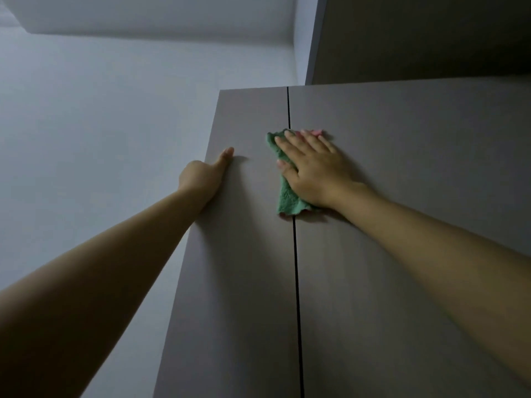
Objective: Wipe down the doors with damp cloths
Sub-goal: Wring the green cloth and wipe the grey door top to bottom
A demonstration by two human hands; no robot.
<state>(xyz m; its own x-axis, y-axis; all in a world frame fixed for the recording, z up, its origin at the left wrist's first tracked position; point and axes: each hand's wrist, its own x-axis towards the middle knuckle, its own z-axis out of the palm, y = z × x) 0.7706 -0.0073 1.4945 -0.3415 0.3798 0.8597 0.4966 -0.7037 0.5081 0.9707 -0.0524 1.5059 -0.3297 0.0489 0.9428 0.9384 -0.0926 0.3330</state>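
Right hand (pixel 313 170) flat, fingers straight, pressing green cloth (pixel 284 196) across the seam near the tops of two grey doors (pixel 402 225), left hand (pixel 205 175) gripping the left door's outer edge, fingers hidden behind it, white wall (pixel 100 139) beside.

bare left door (pixel 244 268), overhang (pixel 416 38) above doors
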